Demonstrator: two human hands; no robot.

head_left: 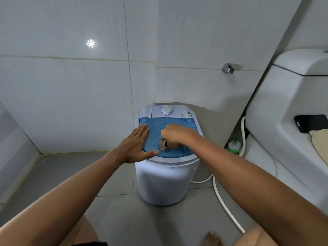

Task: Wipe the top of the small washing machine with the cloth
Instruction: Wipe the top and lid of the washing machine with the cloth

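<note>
A small white washing machine (165,181) stands on the floor in the corner, with a blue lid (154,135) and a white dial panel at the back. My left hand (136,144) lies flat on the lid's left side, fingers straight and thumb along the front rim. My right hand (174,134) is curled over the middle of the lid and grips a bunched beige cloth (163,145), which presses on the blue surface. Most of the cloth is hidden under my fingers.
White tiled walls close in behind and to the left. A toilet (287,110) stands at the right with a black phone (311,122) on it. A white hose (225,208) runs across the grey floor, and a green-and-white brush (234,144) sits between machine and toilet.
</note>
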